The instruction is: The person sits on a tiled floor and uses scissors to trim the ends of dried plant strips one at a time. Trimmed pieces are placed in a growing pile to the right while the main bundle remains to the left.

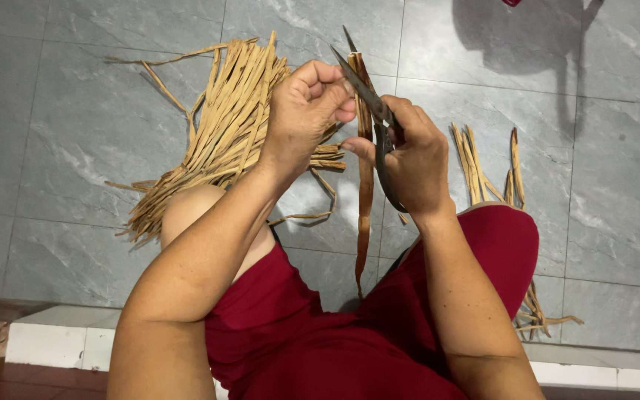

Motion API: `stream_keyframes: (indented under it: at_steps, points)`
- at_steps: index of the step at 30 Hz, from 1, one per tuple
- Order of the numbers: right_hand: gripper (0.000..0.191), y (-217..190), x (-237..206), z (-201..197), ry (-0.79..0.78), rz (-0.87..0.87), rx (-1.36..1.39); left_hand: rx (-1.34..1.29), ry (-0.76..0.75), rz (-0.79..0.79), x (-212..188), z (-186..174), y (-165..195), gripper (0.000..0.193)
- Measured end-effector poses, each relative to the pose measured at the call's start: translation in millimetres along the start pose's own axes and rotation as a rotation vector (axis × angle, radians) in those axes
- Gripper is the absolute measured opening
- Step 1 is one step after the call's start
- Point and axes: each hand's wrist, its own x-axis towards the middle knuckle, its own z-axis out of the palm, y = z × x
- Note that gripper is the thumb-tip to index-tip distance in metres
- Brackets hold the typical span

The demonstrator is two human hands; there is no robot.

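My left hand [304, 111] pinches the top of a long brown dried leaf strip [365, 200] that hangs down between my knees. My right hand [411, 159] grips dark metal scissors [368, 92], whose blades point up and left across the top of the strip. The two hands almost touch at the strip. Part of the scissors' handle is hidden inside my right hand.
A large bundle of tan dried strips [216, 133] lies on the grey tiled floor [75, 133] to the left, by my left knee. A smaller pile of strips [483, 170] lies right of my right knee. I wear dark red clothing [298, 333]. A white step edge [53, 344] runs below.
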Motion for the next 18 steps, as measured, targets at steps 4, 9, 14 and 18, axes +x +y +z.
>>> stream_keyframes:
  at_steps: [4,9,14,18]
  points:
    - [0.051,-1.3,0.9,2.4,-0.059,0.112,0.098,0.04,0.031,-0.02,0.9,-0.8,1.3,0.013]
    - [0.047,-2.8,1.9,4.8,-0.073,0.114,0.153,0.043,0.049,-0.058,2.5,-2.9,3.1,0.016]
    - [0.048,-5.0,2.5,5.1,-0.041,0.063,0.118,0.018,0.016,-0.046,2.5,-2.3,-0.2,0.016]
    - [0.046,-3.2,4.5,6.8,-0.029,0.039,0.106,0.029,0.016,-0.05,1.8,-2.6,-2.8,0.016]
